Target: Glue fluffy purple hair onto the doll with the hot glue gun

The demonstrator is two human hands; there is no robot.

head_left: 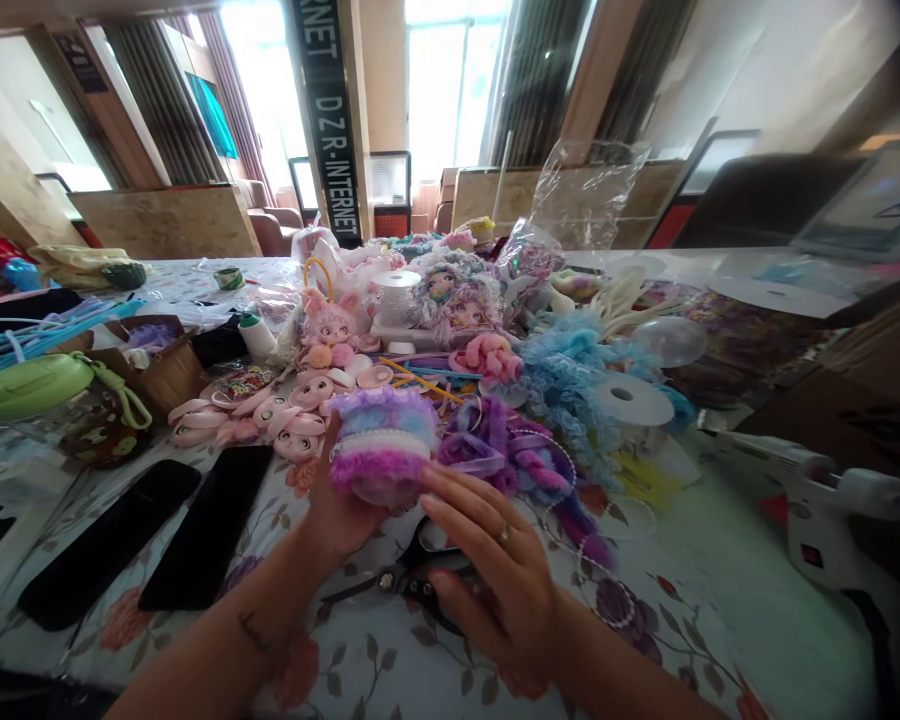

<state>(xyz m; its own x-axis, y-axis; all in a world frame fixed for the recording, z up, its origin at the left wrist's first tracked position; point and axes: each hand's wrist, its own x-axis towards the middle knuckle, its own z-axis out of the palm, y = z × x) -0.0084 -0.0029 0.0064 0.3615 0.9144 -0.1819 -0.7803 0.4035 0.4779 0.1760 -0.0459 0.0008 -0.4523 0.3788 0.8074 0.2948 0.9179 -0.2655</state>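
Observation:
My left hand (343, 520) grips a rounded piece wrapped in fluffy purple, blue and magenta trim (384, 425), with a white band round its middle and a clear, smooth underside. The left fingers are mostly hidden behind it. My right hand (495, 565), a ring on one finger, has its fingers stretched out, the tips at the lower right edge of the fluffy piece. Below the hands, black-handled scissors (420, 570) lie on the flowered tablecloth, partly covered by the right hand. Purple fluffy strips (487, 445) and a string of white beads (570, 470) lie just to the right.
Two black phones (202, 530) lie at the left. Pink doll faces (300, 420) are heaped behind the left hand. Blue fluffy yarn (570, 365), a white spool (634, 400) and a white glue gun (810, 500) are on the right. Decorated dolls (457, 300) stand farther back.

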